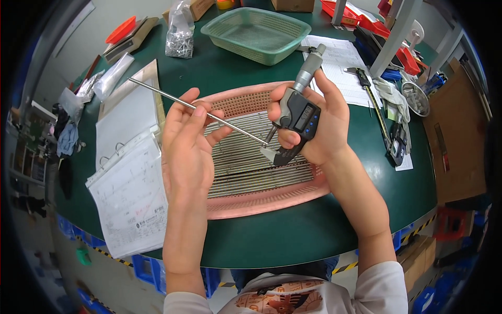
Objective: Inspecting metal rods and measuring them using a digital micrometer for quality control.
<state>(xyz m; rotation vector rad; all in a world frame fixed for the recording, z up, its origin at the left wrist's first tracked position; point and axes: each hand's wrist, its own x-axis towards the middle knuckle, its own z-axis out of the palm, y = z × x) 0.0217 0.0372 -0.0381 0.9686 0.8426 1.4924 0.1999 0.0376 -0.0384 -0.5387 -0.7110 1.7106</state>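
My left hand (191, 138) pinches a thin metal rod (166, 96) between thumb and fingers. The rod slants from upper left down to the right. Wrapped in my right hand (329, 118) is a digital micrometer (296, 118) with a black body, a small display and blue buttons. Its silver thimble points up and away from me. The rod's right end lies at the micrometer's jaws; whether both jaws touch it is too small to tell. Beneath both hands, a pink plastic basket (251, 208) holds many similar metal rods (238, 157) lying side by side.
On the green table (235, 243), a ring binder with papers (128, 193) lies left. A green basket (256, 34) and a bag of small metal parts (180, 36) stand at the back. Calipers (374, 97), paper sheets (337, 57), gloves and a metal frame post (396, 39) are right.
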